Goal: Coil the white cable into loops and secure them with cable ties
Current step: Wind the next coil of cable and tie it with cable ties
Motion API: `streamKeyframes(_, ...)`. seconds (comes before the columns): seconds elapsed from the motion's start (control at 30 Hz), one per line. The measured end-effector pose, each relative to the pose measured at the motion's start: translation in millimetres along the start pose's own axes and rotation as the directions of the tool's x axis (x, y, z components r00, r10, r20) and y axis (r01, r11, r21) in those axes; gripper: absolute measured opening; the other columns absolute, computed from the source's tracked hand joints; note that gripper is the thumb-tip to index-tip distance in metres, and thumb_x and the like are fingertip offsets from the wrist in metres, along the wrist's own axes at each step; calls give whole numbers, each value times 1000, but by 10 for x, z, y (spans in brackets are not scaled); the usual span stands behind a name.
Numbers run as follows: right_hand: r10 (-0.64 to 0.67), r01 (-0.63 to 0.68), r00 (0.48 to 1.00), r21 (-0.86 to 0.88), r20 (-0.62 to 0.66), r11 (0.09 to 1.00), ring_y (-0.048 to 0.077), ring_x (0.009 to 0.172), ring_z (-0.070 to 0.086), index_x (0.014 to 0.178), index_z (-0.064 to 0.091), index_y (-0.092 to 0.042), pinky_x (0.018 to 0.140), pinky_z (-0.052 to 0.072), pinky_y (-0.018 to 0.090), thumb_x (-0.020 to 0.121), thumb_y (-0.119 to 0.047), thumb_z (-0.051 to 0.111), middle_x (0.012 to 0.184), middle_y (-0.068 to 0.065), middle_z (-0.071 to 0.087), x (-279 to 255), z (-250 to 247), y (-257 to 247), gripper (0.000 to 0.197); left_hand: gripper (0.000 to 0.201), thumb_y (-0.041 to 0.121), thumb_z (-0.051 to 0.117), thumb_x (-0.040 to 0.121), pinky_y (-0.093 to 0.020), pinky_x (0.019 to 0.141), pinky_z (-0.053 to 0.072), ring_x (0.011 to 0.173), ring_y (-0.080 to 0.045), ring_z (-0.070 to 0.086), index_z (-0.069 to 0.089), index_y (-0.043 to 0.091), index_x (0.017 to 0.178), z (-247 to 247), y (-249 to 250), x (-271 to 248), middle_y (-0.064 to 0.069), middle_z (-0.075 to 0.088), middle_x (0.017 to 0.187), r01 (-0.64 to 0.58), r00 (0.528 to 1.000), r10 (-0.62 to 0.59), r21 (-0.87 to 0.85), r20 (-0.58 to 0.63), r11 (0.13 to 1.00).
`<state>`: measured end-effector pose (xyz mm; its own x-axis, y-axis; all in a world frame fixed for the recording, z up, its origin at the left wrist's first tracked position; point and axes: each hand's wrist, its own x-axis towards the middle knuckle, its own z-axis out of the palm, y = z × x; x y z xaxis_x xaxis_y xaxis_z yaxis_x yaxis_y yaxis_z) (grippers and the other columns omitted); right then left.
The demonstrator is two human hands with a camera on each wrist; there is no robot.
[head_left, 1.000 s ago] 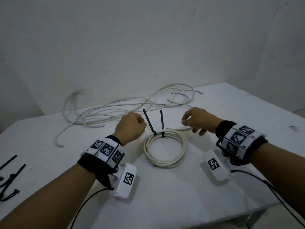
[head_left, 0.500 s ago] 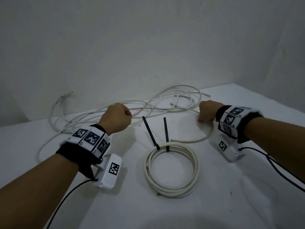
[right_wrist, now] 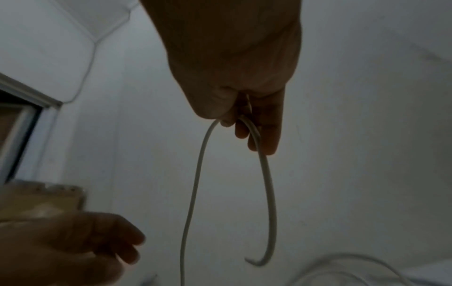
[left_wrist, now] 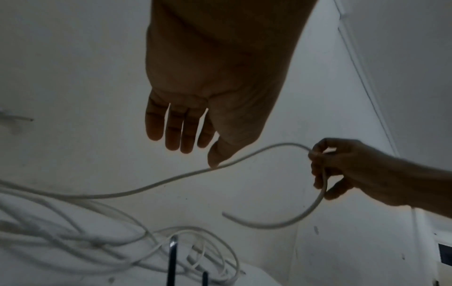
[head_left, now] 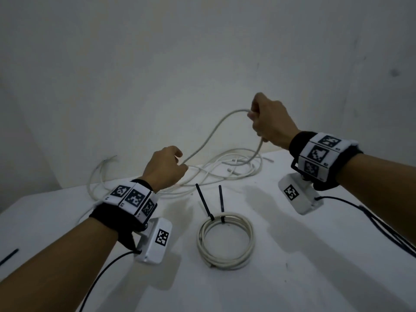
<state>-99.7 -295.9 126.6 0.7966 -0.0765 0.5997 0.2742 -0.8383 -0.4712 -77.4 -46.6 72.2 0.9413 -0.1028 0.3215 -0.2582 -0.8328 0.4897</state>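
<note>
My right hand (head_left: 258, 119) is raised above the table and grips the loose white cable (head_left: 213, 129) near its end. The short free end (right_wrist: 267, 203) hangs from my fist in a curve. From the fist the cable slopes down to my left hand (head_left: 177, 162), whose fingers (left_wrist: 179, 127) hang fairly straight while the thumb tip touches the cable (left_wrist: 171, 180). The rest lies in a tangled pile (head_left: 227, 170) at the table's back. A finished coil (head_left: 226, 242) with two black cable ties (head_left: 206, 204) sticking up lies at the centre front.
The white table (head_left: 315, 278) meets a plain wall close behind the pile. A spare black tie (head_left: 9, 256) lies at the far left edge. Black cords (head_left: 382, 224) trail from the wrist cameras over the right side of the table.
My right hand has lifted the cable end from the table to well above it. My left hand has moved right and up to the rising span.
</note>
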Motion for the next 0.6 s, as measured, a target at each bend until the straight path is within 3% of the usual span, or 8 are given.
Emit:
streamKeyframes(0.1,16,2,996,190,-91,982,38,69,64,94,47,-7,50,56,50,95,-14,50,86,16,59,13,-500,-453,8,55,24,67,85,-32,88,43,112,-27,53,45,11,133,-267,196,-98,-13,56,127,-33,996,30,-23,-85,999)
streamKeyframes(0.23,-25,56,994,309,-104,949,23,57,64,95,49,-8,46,58,39,95,-15,52,84,12,61,-154,-1058,-921,8,80,30,70,82,-43,107,33,131,-31,36,26,18,147,-625,479,-262,-13,39,146,-133,968,126,-18,-217,991)
streamKeyframes(0.3,-30,63,995,355,-98,933,21,55,65,94,49,-8,46,58,38,94,-15,54,80,11,61,-319,-1225,-1050,8,68,27,66,85,-43,106,35,131,-29,39,34,21,145,-770,618,-365,-9,43,145,-192,962,181,-37,-207,981)
streamKeyframes(0.37,6,49,992,426,-128,904,21,54,65,90,49,-10,44,57,37,93,-14,55,77,11,62,-514,-1319,-1101,8,26,17,58,88,-34,81,49,101,-26,61,62,15,114,-877,722,-503,-9,68,110,-228,967,185,-263,-178,937)
streamKeyframes(0.4,43,32,988,474,-147,880,20,52,64,87,48,-12,44,56,37,93,-14,56,75,11,61,-619,-1341,-1103,10,13,13,54,89,-30,65,47,79,-25,64,66,10,94,-907,767,-595,-8,71,86,-206,976,156,-408,-151,890)
streamKeyframes(0.47,143,-28,978,589,-150,807,20,50,63,83,46,-13,43,56,39,92,-14,57,71,12,60,-848,-1313,-1082,15,21,10,49,88,-26,50,36,52,-22,49,63,5,73,-917,812,-797,-6,57,58,-120,991,68,-577,-111,808)
streamKeyframes(0.53,239,-103,966,702,-98,705,21,49,63,82,45,-12,43,56,42,93,-13,56,69,12,58,-1107,-1167,-1063,16,26,10,44,88,-26,47,28,46,-19,39,62,3,71,-869,843,-1008,-6,46,53,-40,998,-5,-693,-62,720)
streamKeyframes(0.6,314,-187,950,788,-8,586,20,49,61,84,42,-12,43,56,41,94,-12,55,68,11,55,-1401,-928,-1064,16,27,9,39,88,-26,47,27,47,-18,38,59,4,71,-786,871,-1220,-6,46,56,65,995,-99,-798,7,599)
